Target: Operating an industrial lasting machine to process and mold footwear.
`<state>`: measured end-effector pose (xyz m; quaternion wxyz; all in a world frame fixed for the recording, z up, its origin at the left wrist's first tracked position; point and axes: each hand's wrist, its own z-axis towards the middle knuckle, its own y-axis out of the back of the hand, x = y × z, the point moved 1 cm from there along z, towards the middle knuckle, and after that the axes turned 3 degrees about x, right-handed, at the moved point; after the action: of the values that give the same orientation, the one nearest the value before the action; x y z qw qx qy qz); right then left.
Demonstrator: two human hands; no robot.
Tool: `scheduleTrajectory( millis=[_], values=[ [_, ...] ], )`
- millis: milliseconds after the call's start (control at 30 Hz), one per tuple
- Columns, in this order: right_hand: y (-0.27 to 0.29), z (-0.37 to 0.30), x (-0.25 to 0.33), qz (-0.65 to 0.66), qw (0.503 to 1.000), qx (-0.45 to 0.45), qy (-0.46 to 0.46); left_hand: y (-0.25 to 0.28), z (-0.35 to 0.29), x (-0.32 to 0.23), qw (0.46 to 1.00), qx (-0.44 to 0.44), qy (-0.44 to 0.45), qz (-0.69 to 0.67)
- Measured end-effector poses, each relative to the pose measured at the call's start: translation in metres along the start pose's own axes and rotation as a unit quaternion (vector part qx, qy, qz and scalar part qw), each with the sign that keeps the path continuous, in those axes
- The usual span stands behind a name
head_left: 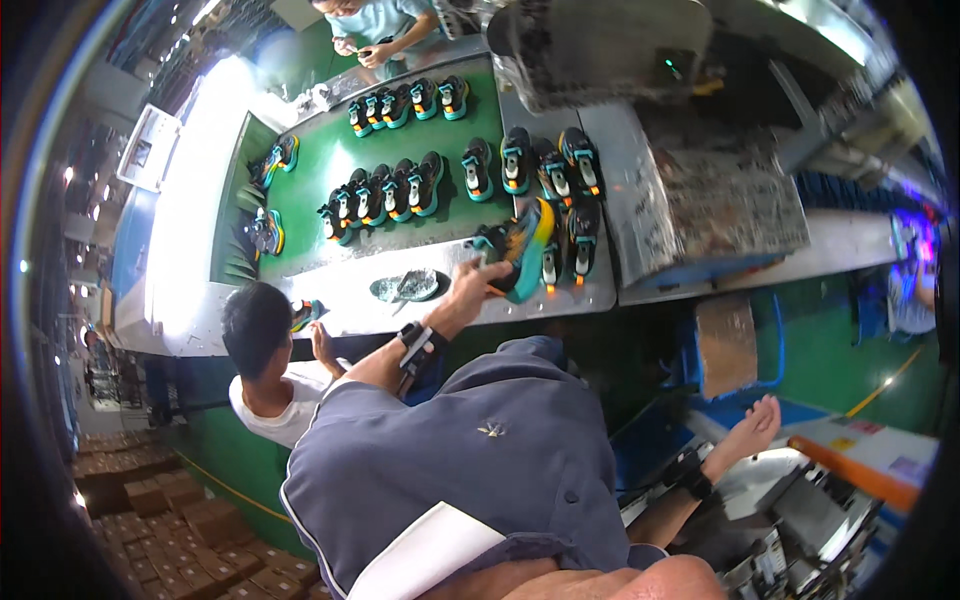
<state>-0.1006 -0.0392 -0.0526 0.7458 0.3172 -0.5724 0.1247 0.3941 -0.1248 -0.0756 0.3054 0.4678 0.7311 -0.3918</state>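
My left hand (472, 292) is closed on a black sneaker (525, 250) with a thick teal and yellow sole. The sneaker is held tilted over the table's near edge, its sole facing right. Close beside it, several similar black sneakers (582, 235) stand on the metal corner of the worktable. To the left of my left hand lies a grey, sole-shaped piece (410, 286) on the white table edge. My right hand (750, 432) is off to the right, away from the table, fingers loosely bent and apart from anything; I see nothing in it.
More sneakers stand in rows on the green tabletop (300, 215). A co-worker in white (275, 400) sits close on my left; another person (385, 30) works across the table. Right are a wrapped block (725, 200), a chair (725, 345) and an orange-edged machine (855, 470). Cartons (190, 530) are stacked lower left.
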Motion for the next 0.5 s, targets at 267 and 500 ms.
scheduleTrajectory(
  millis=[267,500],
  values=[
    [-0.209,0.064,0.145,-0.121,0.958,0.097,0.241,0.187,0.311,-0.04,0.965,-0.071,-0.153,0.199],
    [-0.218,0.051,0.128,-0.265,0.93,0.092,0.237,0.201,0.56,-0.08,0.915,-0.245,-0.079,0.312]
  ],
)
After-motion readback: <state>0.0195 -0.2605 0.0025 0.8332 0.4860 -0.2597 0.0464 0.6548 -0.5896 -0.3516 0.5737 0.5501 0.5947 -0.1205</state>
